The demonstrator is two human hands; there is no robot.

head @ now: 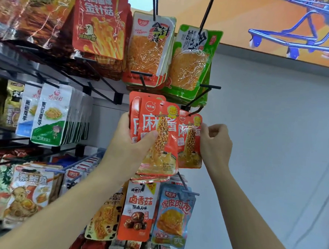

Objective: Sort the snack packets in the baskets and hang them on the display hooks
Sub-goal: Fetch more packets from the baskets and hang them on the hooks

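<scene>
Over on the left side of the rack (117, 98), a row of white-and-green packets (50, 115) hangs side by side, with a cartoon abalone packet (30, 189) below them and big red packets (100, 22) up top. Moving toward the middle, the left hand (131, 141) comes up from below and grips a stack of orange-red packets (159, 139). The thumb is pressed across the front and the fingers are tucked behind, so the stack sits a bit fanned and tilted in front of the rack. Right above it hang orange-and-white packets (151, 48), and next to those, green packets (190, 62). Below the stack there's a mushroom packet (138, 209) and a blue packet (173, 215), each hanging in its own spot. Just right of the stack, touching it, is a single orange-red packet (189, 141) of the same kind, its top edge right up by a curved black hook (196, 110). Can't tell if the hole is actually on the hook or just next to it. The right hand (214, 144) has its fingers curled and pinches that packet by its right edge. Further right is a grey wall (275, 131), with an orange poster (262, 15) showing a blue shopping cart (282, 36) up in the top corner.
</scene>
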